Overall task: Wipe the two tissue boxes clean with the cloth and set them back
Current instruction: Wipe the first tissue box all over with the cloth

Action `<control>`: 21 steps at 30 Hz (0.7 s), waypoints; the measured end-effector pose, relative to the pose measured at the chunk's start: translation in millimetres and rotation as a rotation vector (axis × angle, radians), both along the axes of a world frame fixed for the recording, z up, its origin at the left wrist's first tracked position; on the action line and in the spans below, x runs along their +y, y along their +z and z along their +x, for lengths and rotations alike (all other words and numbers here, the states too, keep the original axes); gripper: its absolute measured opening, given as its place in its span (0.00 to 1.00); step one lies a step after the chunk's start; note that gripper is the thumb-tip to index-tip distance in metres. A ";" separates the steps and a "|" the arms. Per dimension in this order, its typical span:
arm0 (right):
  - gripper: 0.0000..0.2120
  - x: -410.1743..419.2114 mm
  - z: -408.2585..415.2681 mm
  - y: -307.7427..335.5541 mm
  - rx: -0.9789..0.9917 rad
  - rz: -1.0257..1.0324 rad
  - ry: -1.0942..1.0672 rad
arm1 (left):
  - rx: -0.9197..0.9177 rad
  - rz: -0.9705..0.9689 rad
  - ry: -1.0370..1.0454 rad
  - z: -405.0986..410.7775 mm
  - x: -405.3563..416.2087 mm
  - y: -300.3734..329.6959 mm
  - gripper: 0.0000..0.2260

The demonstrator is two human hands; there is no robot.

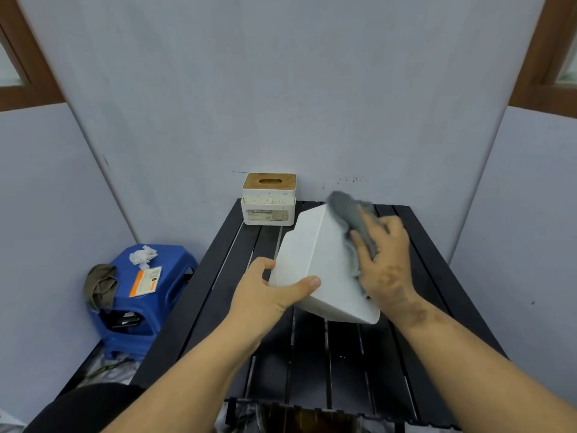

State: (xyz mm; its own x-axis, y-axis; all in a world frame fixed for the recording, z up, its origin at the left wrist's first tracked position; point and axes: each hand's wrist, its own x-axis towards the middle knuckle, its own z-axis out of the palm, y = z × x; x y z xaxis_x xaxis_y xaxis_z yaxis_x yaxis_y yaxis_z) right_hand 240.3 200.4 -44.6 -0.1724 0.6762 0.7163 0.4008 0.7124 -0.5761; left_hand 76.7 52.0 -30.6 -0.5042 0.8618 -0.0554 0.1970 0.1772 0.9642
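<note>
Head: white tissue box (315, 260) tilted; unmarked.

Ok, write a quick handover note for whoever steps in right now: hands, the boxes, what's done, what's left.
Left hand grips the white tissue box, held tilted above the black slatted table.
Right hand presses the grey cloth on that box's side.
Wooden-lidded tissue box stands at the table's far edge, untouched.
Done: nothing finished; the white box is mid-wipe.
Left: finish it, set it down, wipe the wooden-lidded box and set it back.
</note>
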 end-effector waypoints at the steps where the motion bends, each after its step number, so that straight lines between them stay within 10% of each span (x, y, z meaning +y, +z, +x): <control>1: 0.20 5.3 4.2 -5.1 0.067 -0.102 -0.059 | -0.003 0.003 0.007 0.8 0.6 -0.3 0.30; 5: 0.21 -20.0 -3.5 -4.5 -0.048 -0.119 -0.249 | 0.001 0.007 0.015 2.5 0.3 -1.4 0.26; 11: 0.26 -40.7 -3.8 -4.0 -0.309 0.221 0.121 | -0.063 0.013 0.035 0.0 -0.8 -0.4 0.26; 17: 0.24 -0.2 27.8 -15.1 -0.163 -0.184 -0.091 | -0.055 0.016 0.024 -0.2 -1.4 -1.1 0.23; 21: 0.24 -68.8 -3.5 -12.7 -0.289 0.088 0.066 | -0.108 0.018 0.047 -0.8 -1.8 -2.2 0.30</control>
State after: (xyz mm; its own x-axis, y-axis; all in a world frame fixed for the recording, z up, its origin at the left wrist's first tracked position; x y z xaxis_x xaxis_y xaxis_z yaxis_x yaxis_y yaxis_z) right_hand 236.8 131.7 -57.3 -0.4187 0.5940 0.6869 0.4900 0.7846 -0.3798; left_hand 75.9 50.2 -32.8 -0.5358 0.8388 -0.0965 0.0835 0.1664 0.9825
